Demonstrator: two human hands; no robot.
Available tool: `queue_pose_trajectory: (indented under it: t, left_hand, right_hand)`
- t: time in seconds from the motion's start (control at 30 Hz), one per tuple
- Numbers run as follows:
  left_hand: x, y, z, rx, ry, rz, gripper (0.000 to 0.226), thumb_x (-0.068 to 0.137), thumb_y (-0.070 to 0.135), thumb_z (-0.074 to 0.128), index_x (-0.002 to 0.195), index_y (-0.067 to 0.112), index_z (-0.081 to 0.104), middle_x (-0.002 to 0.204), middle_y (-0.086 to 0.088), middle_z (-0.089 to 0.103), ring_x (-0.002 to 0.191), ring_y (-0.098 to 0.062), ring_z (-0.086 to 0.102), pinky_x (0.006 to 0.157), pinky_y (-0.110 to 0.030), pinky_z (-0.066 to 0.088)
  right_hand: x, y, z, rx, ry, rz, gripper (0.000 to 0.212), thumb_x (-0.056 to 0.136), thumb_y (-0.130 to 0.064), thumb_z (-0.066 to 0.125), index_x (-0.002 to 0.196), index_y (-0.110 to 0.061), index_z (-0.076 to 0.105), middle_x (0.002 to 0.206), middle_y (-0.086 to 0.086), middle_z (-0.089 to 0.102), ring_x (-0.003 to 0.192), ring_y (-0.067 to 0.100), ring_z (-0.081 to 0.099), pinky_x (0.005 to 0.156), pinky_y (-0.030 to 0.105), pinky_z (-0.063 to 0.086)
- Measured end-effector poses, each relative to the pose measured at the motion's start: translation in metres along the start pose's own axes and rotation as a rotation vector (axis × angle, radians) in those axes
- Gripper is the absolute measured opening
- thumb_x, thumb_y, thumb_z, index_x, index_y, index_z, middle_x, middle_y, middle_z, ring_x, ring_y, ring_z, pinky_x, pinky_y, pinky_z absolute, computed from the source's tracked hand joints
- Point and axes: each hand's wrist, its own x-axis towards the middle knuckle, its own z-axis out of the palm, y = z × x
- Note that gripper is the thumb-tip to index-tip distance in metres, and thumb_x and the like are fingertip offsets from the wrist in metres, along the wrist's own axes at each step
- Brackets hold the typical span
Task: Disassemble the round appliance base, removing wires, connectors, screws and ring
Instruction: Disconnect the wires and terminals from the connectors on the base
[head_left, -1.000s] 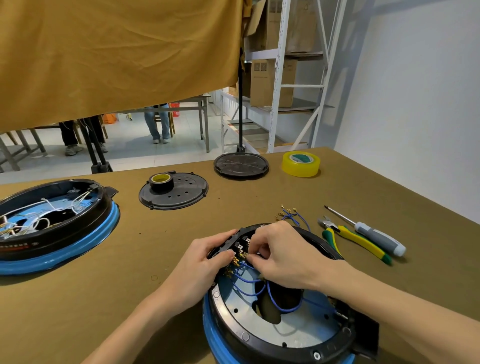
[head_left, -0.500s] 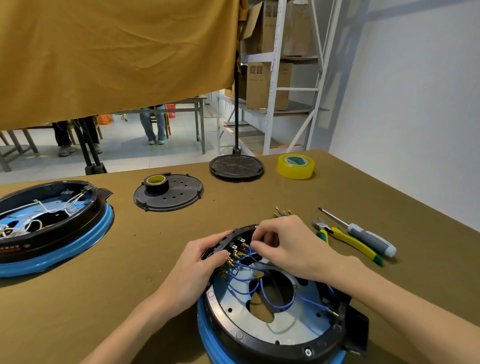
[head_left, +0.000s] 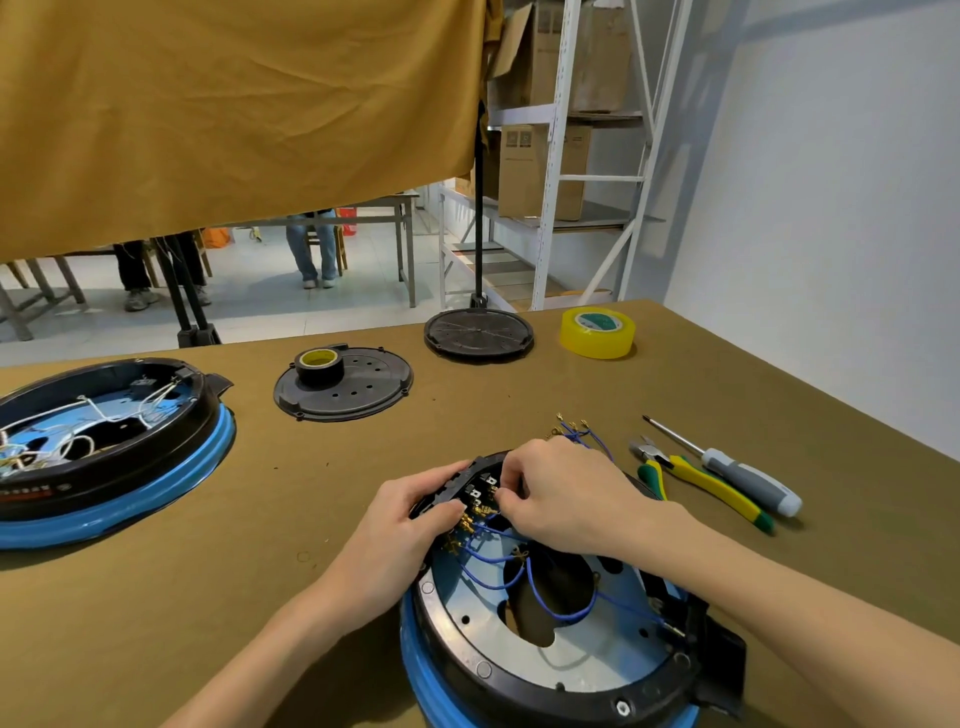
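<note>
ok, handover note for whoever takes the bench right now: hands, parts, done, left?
Left hand grips the black terminal block at the far rim of the round appliance base.
Right hand pinches at a brass connector on that block; which one is hidden by the fingers.
Done: a few blue wires lie loose on the table behind the base.
Left: more blue wires still plugged in, rim screws still in, ring still on.
Pliers and screwdriver lie to the right.

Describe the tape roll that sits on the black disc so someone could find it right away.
On the brown table, find the perforated black disc at centre back. The small black tape roll stands on its left part; unlike the bigger yellow tape roll lying directly on the table, it's dark outside.
</note>
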Motion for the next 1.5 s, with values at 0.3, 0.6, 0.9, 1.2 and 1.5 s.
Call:
queue_pose_trajectory:
  t: [0.3, 0.6, 0.9, 1.2, 1.5]
  left_hand:
    - [-0.001, 0.001, 0.0, 0.008, -0.001, 0.004, 0.037, 0.1, 0.023, 0.058, 0.133, 0.037, 0.064, 0.121, 0.011, 0.075, 0.108, -0.014, 0.074, 0.084, -0.027, 0.06]
    - [0.001, 0.0, -0.002, 0.073, -0.009, -0.023, 0.04, 0.105, 0.02, 0.057, 0.142, 0.036, 0.059, 0.126, 0.011, 0.073, 0.113, -0.012, 0.071, 0.089, -0.031, 0.061]
    - [-0.001, 0.005, -0.003, 0.105, -0.036, 0.028, 0.04, 0.097, 0.034, 0.056, 0.136, 0.044, 0.06, 0.123, 0.018, 0.072, 0.111, -0.009, 0.071, 0.086, -0.025, 0.059]
    - [-0.001, 0.005, -0.003, 0.124, -0.042, 0.038, 0.041, 0.106, 0.017, 0.054, 0.135, 0.045, 0.059, 0.124, 0.022, 0.071, 0.113, -0.005, 0.069, 0.084, -0.016, 0.056]
    - [-0.003, 0.01, -0.003, 0.134, -0.046, 0.054, 0.039, 0.098, 0.033, 0.055, 0.134, 0.045, 0.059, 0.123, 0.024, 0.071, 0.112, -0.003, 0.069, 0.084, -0.015, 0.055]
  right_hand:
    - [0.006, -0.002, -0.003, -0.045, -0.143, -0.007, 0.035, 0.097, -0.036, 0.051, 0.08, -0.008, 0.063, 0.075, 0.01, 0.066, 0.076, 0.033, 0.065, 0.062, 0.035, 0.048]
    - [0.001, 0.008, 0.009, 0.052, -0.014, -0.137, 0.038, 0.094, -0.028, 0.051, 0.06, -0.01, 0.051, 0.054, 0.004, 0.051, 0.051, 0.023, 0.044, 0.051, 0.035, 0.037]
    - [0.005, 0.019, 0.01, 0.297, -0.107, -0.16, 0.047, 0.097, -0.021, 0.054, 0.052, -0.024, 0.045, 0.049, -0.006, 0.041, 0.048, 0.013, 0.031, 0.048, 0.026, 0.028]
    - [0.006, 0.019, 0.016, 0.327, -0.107, -0.085, 0.042, 0.097, -0.024, 0.056, 0.056, -0.014, 0.05, 0.047, -0.006, 0.04, 0.046, 0.011, 0.03, 0.049, 0.029, 0.029]
    - [0.002, 0.018, 0.009, 0.327, -0.106, -0.138, 0.041, 0.097, -0.02, 0.054, 0.056, -0.019, 0.049, 0.05, -0.007, 0.043, 0.048, 0.012, 0.032, 0.048, 0.025, 0.029]
